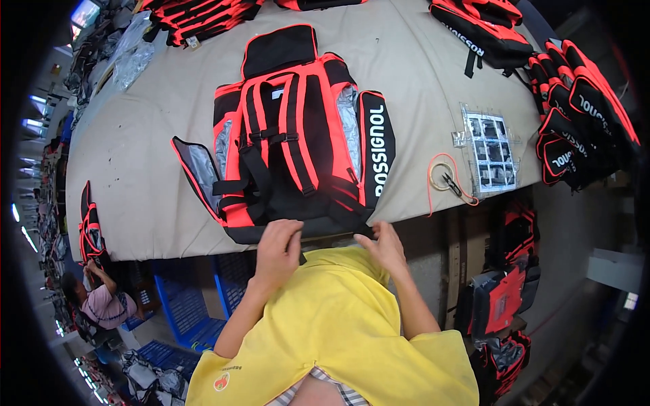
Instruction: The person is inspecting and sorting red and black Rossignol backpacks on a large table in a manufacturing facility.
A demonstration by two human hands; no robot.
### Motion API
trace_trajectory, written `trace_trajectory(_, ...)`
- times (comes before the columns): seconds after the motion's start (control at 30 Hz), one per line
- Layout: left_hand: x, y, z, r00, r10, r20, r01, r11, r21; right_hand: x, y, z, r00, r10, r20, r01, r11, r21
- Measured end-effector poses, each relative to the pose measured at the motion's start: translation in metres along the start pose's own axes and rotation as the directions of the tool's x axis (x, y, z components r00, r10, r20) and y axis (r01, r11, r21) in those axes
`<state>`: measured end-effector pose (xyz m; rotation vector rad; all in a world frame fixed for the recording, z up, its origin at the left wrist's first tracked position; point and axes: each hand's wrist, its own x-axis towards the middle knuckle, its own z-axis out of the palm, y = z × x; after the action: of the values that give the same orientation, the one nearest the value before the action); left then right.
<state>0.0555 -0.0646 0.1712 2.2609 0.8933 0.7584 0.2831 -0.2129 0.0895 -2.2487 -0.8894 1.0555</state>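
A black and neon-red backpack lies on the cloth-covered table with its shoulder straps facing up and its top flap spread away from me. Both side pockets hang open, showing silver lining. At the backpack's near edge, my left hand is closed with curled fingers on the black bottom fabric. My right hand pinches the black webbing at the near right corner, thumb and fingers together. Just what lies between the fingers is partly hidden.
On the right of the beige table lie snips on an orange cord and a plastic-sleeved picture sheet. More backpacks pile up at the right and far edges. Blue crates stand below. Another person works at the lower left.
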Motion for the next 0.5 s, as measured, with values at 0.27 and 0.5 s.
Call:
trace_trajectory(0.27,0.013,0.044,0.026,0.882,0.160,0.443,-0.257,0.951,0.170,-0.005,-0.016,-0.065,0.904,-0.221,0.367,0.135,0.960,0.244)
trace_trajectory(0.5,0.036,0.099,0.044,0.872,0.328,0.365,-0.239,0.933,-0.267,-0.037,-0.029,-0.109,0.647,-0.709,0.280,0.000,0.368,0.930)
